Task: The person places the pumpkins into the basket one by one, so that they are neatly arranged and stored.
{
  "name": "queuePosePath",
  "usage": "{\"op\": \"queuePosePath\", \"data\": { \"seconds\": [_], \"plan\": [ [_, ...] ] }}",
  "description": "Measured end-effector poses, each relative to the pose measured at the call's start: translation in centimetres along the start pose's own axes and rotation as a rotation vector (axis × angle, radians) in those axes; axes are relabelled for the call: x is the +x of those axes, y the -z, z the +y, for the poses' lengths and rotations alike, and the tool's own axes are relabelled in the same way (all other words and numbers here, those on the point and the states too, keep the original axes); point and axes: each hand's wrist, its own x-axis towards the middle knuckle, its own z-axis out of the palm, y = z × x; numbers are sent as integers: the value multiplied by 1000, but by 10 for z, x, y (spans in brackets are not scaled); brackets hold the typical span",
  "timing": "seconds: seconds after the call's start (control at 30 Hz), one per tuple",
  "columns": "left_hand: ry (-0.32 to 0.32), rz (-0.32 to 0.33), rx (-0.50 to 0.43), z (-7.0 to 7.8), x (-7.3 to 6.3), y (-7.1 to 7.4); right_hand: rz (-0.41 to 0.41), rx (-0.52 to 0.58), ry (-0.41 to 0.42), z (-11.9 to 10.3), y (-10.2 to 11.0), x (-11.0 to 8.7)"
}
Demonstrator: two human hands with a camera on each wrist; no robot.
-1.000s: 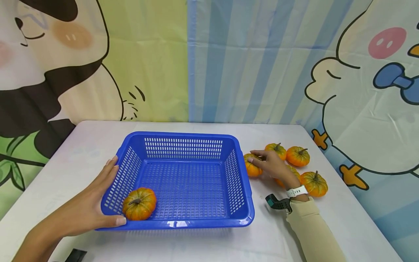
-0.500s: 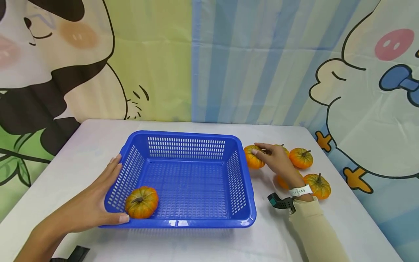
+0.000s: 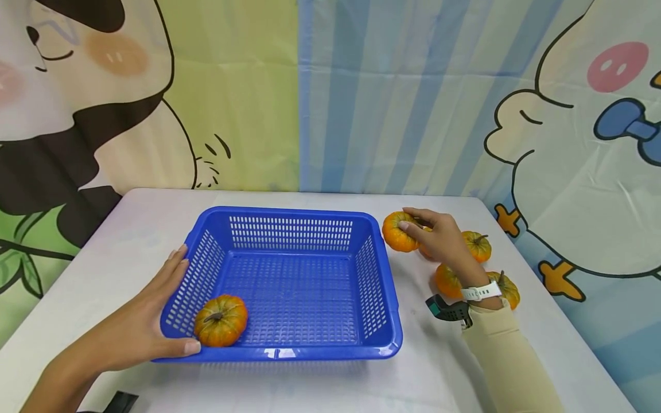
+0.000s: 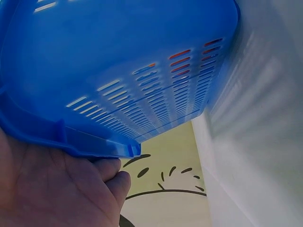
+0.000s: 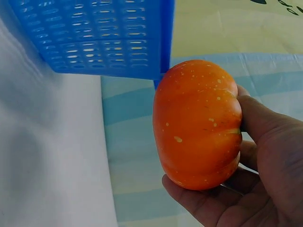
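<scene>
My right hand [image 3: 436, 235] holds a small orange pumpkin [image 3: 400, 232] between thumb and fingers, raised over the table just outside the basket's right rim. In the right wrist view the pumpkin's smooth, pale-speckled underside [image 5: 199, 125] faces the camera, close to the basket's wall [image 5: 99, 42]. At the near left corner of the blue plastic basket [image 3: 289, 353], my left hand [image 3: 139, 324] grips the rim, thumb along the front and fingers on the left side. Another pumpkin [image 3: 221, 321], yellow-green and orange with a brown stem, sits inside the basket in that corner.
Several more pumpkins stand right of the basket, among them one at the back [image 3: 476, 245] and one by the wrist [image 3: 448, 281]; my right arm partly covers this group. The white table [image 3: 413, 367] ends at a cartoon-printed curtain [image 3: 361, 103] behind and at the sides.
My right hand has lifted the pumpkin from beside the basket, moving up and slightly away toward the back. The left hand, the basket and the pumpkin inside stay in place.
</scene>
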Motion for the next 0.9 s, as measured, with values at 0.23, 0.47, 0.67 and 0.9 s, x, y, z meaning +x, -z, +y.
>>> {"op": "queuePosePath", "data": {
  "seconds": [0.23,0.47,0.67,0.9],
  "plan": [
    [12,-3,4,0,0,0,-7,58,19,-12,2,3],
    [8,-3,-7,0,0,0,-45,88,59,-23,-2,7],
    [19,-6,4,1,0,0,-56,121,76,-30,-6,8],
    [17,-3,8,2,0,0,-105,149,139,-42,-6,12]
  ]
}}
